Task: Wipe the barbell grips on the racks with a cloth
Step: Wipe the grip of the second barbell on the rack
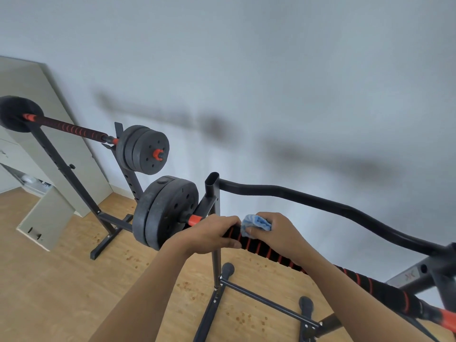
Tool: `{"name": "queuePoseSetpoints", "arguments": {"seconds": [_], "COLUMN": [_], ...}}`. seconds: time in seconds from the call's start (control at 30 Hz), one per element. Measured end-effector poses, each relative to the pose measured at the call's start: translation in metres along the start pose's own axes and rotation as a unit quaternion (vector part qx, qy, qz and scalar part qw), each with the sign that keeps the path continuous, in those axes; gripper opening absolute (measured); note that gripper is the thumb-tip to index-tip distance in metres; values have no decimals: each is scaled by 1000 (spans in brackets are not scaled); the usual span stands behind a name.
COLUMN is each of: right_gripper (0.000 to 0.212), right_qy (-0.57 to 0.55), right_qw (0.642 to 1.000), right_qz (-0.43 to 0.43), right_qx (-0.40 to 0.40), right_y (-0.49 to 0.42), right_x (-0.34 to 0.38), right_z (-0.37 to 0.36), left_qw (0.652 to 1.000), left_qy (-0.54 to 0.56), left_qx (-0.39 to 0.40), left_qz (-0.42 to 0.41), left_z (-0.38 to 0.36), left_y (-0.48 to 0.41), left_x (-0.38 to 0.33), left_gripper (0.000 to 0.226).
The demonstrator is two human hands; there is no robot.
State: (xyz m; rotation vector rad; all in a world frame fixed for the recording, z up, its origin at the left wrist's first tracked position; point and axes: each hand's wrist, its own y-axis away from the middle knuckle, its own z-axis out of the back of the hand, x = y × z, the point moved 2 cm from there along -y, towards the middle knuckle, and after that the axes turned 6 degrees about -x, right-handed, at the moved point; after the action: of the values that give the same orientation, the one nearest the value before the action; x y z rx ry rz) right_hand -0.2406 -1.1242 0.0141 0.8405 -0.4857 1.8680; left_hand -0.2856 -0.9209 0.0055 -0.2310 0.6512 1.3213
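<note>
Head view looks down on the near barbell grip (261,248), a black foam sleeve with red rings lying across a rack, and everything is placed from that grip. On it, toward the weight-plate end, the person's left hand (209,234) curls its fingers round the foam to steady the bar. Just beside it on the grip, the right hand (274,233) clutches a bunched blue cloth (256,224) and presses it onto the foam, though how far the cloth wraps under the bar is hard to tell. To wipe well, the cloth hand should probably circle the sleeve fully and slide along its length toward the far red collar (447,319), while the left hand keeps the bar from rolling. Beyond the grip's plate end sit the black plates (165,213), and behind the grip runs a curved black rack bar (320,202). Well beyond the grip, a second barbell (74,129) rests on another rack, its grip apparently not yet attended to.
</note>
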Motion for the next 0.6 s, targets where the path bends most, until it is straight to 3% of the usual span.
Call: {"name": "queuePoseSetpoints", "arguments": {"seconds": [0.1,0.3,0.5,0.6], "right_gripper": [22,26,29,22], "right_qy": [-8,-46,-132,-113], "right_qw": [999,998,988,990], "right_qz": [-11,-25,-85,-87], "right_qx": [-39,-44,-16,6], "right_y": [3,6,13,17], "right_x": [-7,-8,2,8], "right_z": [-1,-4,8,17], "left_qw": [1000,999,999,1000], "left_qy": [18,26,27,11], "left_qx": [-21,-17,-24,-9], "left_qz": [4,34,28,9], "left_z": [-2,0,-3,0], "left_y": [2,3,2,1], "left_x": [-3,-6,-4,-4], "left_gripper": [30,33,34,35]}}
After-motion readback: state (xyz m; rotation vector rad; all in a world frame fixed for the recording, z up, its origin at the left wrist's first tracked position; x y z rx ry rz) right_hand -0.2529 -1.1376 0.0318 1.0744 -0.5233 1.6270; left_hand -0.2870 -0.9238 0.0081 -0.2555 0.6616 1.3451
